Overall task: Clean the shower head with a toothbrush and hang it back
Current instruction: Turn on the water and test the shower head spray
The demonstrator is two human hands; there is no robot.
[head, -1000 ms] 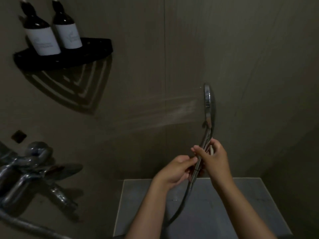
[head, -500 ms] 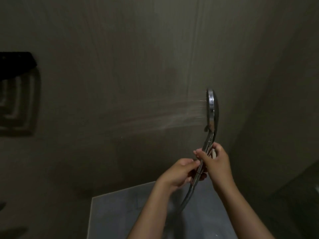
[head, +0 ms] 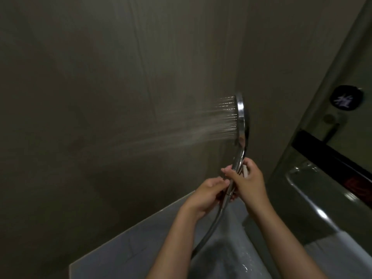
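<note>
Shower head (head: 240, 117), centre right: spraying leftward; left hand (head: 205, 195) and right hand (head: 250, 185) fingers clamped on its handle (head: 239, 158). Judged rinsing; rehanging outstanding.

Dark wall (head: 100, 97) w/ vertical seams, glass door (head: 289, 214) at rt, round blk sticker (head: 346, 100) on it, chrome handle (head: 300, 190) below, pale ledge (head: 120, 250) at btm.

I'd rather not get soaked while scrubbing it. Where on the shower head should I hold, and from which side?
Grip the slim handle below the round shower head, coming from its chrome back, on the right. The face points left and the spray shoots that way. The right hand and left hand both hold it there, above the hose.
</note>
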